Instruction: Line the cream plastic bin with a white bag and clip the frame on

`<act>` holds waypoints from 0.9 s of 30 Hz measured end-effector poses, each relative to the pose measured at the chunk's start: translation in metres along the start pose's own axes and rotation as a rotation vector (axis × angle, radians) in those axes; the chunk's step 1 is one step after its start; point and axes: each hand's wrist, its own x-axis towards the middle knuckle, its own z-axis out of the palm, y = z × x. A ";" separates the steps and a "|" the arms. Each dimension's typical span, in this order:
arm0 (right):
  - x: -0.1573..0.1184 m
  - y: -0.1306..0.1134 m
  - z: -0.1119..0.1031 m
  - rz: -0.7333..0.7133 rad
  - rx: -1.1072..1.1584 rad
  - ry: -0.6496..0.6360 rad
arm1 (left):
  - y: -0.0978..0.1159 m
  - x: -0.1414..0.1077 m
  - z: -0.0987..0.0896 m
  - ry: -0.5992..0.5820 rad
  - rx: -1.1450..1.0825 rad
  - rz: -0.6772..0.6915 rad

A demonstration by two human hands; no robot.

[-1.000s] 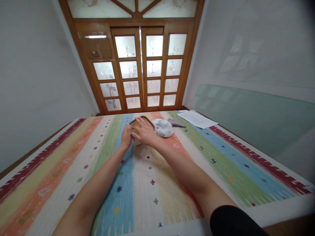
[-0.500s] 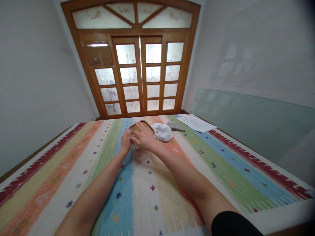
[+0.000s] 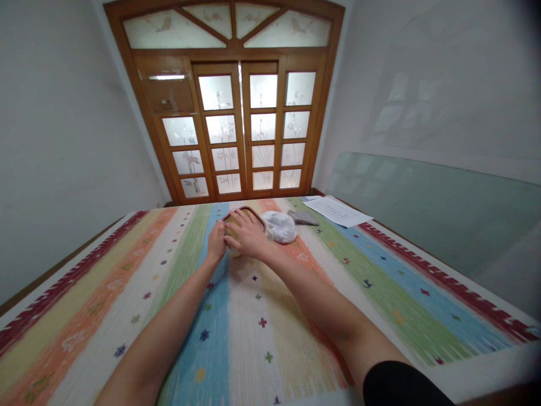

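Note:
A container (image 3: 258, 216) with a brownish-red rim and a yellowish top sits on the striped tablecloth, partly hidden by my hands. At its left side my left hand (image 3: 217, 239) is closed round the edge. My right hand (image 3: 247, 234) lies across the top, palm down, with its fingers stretched out and slightly apart. Just right of the container rests a crumpled white plastic bag or cover (image 3: 280, 227). A folded grey cloth (image 3: 303, 217) lies beyond the bag.
The multicoloured tablecloth (image 3: 249, 332) covers the table. Printed paper sheets (image 3: 337, 211) lie at its far right edge. A pale green glass panel (image 3: 426, 203) leans along the right wall, and wooden doors (image 3: 240, 129) stand behind the table.
Very little differs. Both hands keep their places on the container, with only a slight shift of the right hand's fingers.

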 end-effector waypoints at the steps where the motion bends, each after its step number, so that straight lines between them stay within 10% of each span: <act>1: 0.000 -0.002 0.000 -0.022 -0.005 -0.006 | 0.000 0.000 0.000 0.002 -0.008 0.007; 27: 0.002 0.004 0.001 -0.004 -0.016 -0.062 | -0.005 -0.002 -0.001 -0.013 0.045 0.004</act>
